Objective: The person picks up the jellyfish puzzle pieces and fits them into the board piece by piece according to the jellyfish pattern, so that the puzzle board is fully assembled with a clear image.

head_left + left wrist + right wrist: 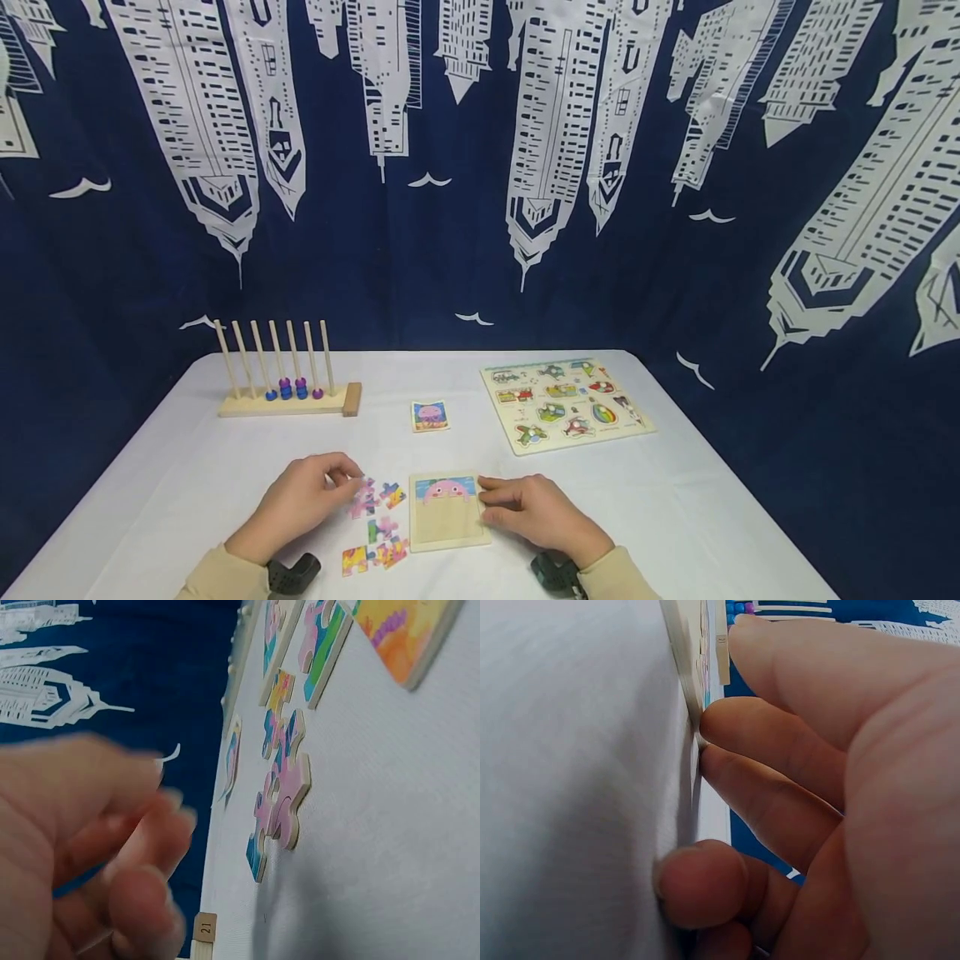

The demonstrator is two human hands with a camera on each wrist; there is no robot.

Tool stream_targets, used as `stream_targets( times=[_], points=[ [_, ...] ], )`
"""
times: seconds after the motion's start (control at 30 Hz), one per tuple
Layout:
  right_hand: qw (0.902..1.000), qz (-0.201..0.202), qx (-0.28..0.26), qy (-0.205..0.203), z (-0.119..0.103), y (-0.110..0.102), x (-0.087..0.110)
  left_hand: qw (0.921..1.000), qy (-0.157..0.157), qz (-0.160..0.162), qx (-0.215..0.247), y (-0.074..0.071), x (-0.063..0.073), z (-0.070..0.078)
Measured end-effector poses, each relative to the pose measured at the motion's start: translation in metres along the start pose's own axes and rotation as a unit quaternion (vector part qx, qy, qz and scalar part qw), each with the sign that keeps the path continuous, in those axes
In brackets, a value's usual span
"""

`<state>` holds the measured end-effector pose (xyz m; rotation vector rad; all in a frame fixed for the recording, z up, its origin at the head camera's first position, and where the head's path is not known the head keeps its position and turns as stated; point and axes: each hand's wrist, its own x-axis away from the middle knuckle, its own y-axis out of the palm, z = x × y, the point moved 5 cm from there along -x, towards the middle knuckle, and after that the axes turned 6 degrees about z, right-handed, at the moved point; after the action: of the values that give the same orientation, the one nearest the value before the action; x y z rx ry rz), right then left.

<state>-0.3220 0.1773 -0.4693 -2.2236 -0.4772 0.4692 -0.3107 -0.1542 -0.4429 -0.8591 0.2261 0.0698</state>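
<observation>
A square wooden puzzle tray (448, 527) lies on the table, its upper strip filled by pieces showing a pink octopus face (447, 489). My right hand (536, 506) rests at the tray's right edge, fingertips against its side; in the right wrist view, its fingers (769, 735) reach the tray edge. My left hand (311, 493) hovers over the upper cluster of loose jigsaw pieces (365, 502), left of the tray. In the left wrist view, its fingers (142, 832) are loosely bent, with nothing between them and the pink pieces (291, 802) apart from them. More pieces (354, 560) lie lower.
A small octopus picture card (430, 416) lies beyond the tray. Back left stands a wooden bead-counting rack (285, 406) with upright pegs and a few beads. A peg puzzle board with vehicles (566, 404) lies back right. A dark blue curtain (420, 250) hangs behind the table.
</observation>
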Motion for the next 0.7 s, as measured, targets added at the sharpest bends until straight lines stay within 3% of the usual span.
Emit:
stream_targets(
  times=[0.27, 0.47, 0.57, 0.7],
  points=[
    [0.9999, -0.002, -0.01, -0.005, -0.003, 0.0, 0.0, 0.9948, 0.058, -0.084, 0.003, 0.012, 0.006, 0.001],
    [0.9999, -0.004, -0.014, -0.006, -0.005, -0.002, 0.001, 0.9774, 0.103, -0.176, 0.055, 0.021, 0.009, 0.001],
    [0.9999, -0.005, -0.013, -0.006, -0.004, -0.002, 0.001, 0.9763, 0.107, -0.181, 0.052, 0.023, 0.009, -0.001],
    [0.9999, -0.006, -0.011, 0.001, -0.003, -0.002, 0.001, 0.988, 0.083, -0.13, -0.004, 0.02, 0.006, -0.006]
  ],
)
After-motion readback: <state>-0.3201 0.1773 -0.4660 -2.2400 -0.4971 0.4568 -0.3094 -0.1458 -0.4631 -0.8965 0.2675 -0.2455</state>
